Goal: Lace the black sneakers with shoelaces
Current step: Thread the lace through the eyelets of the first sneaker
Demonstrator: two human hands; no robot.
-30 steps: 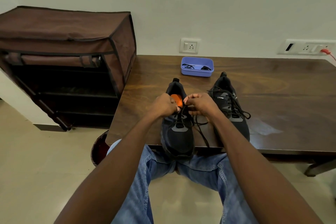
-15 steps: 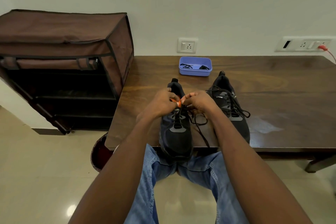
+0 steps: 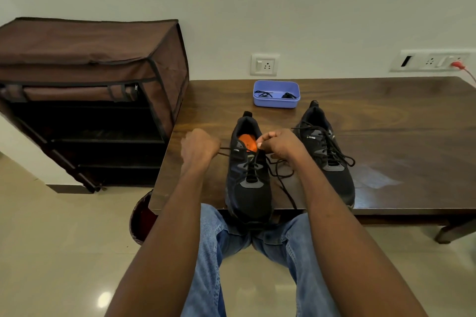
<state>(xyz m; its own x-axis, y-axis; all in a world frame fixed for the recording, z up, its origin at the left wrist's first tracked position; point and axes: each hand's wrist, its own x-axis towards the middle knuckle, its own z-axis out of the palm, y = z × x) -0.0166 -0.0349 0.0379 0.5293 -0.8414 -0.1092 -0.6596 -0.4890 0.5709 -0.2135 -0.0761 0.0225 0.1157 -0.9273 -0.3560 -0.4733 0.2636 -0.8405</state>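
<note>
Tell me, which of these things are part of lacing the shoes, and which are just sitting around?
In use: left sneaker, its shoelace, left hand, right hand, laced right sneaker.

Lying about: blue tray of dark bits, brown fabric rack, wall socket, table.

both forearms reach forward, left hand [image 3: 197, 148] fisted and drawn out left, right hand [image 3: 282, 145] with fingers pinched

My left hand [image 3: 198, 148] gripped a black lace [image 3: 224, 150] drawn taut left of the near sneaker [image 3: 248, 175]. My right hand [image 3: 280, 145] pinched at its orange-lined collar. The second sneaker [image 3: 325, 152] sat laced alongside on the wooden table [image 3: 399, 136], with a blue tray [image 3: 276, 94] behind.
</note>
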